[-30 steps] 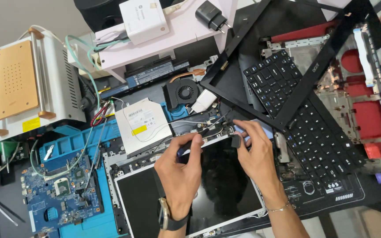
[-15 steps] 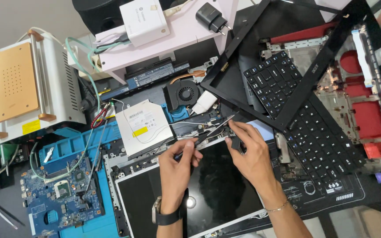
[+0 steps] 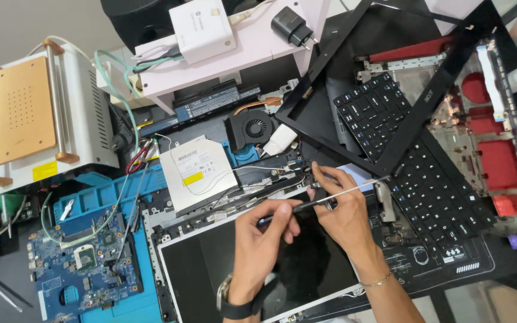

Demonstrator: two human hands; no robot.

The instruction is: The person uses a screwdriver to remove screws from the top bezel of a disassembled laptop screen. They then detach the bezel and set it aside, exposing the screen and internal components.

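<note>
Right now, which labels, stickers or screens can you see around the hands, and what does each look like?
Laptop screen panel: under both hands, dark, blank, silver-edged.
Optical drive: left of the hands, silver square with a white label and a small yellow sticker.
Yellow sticker: front of the white machine, far left.
White adapter box: on the pink shelf, small grey print.

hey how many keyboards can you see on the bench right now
2. One black keyboard lies inside the empty black bezel frame at upper right; a second black keyboard sits below it, right of the right hand. More may be hidden under parts.
</note>
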